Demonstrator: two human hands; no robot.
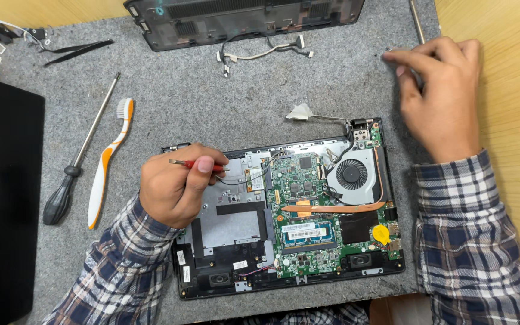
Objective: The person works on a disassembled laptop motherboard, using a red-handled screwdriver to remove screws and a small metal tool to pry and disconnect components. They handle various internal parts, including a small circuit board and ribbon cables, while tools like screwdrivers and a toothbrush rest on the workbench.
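An opened laptop base (224, 287) lies on a grey felt mat (212, 102), with its green circuit board (308, 180), round cooling fan (351, 173), copper heat pipe and yellow coin cell (381, 233) exposed. My left hand (179, 186) rests over the laptop's upper left corner, shut on a small red-handled screwdriver (197, 164) held level. My right hand (437, 90) reaches to the mat's far right edge, fingertips pinched together on something too small to make out.
A long black-handled screwdriver (76, 168) and an orange-and-white toothbrush (108, 162) lie at the left. The laptop's removed bottom cover (242, 21) sits at the back, with loose cables (260, 51) and black tweezers (79, 49). A black panel (4, 198) fills the left side.
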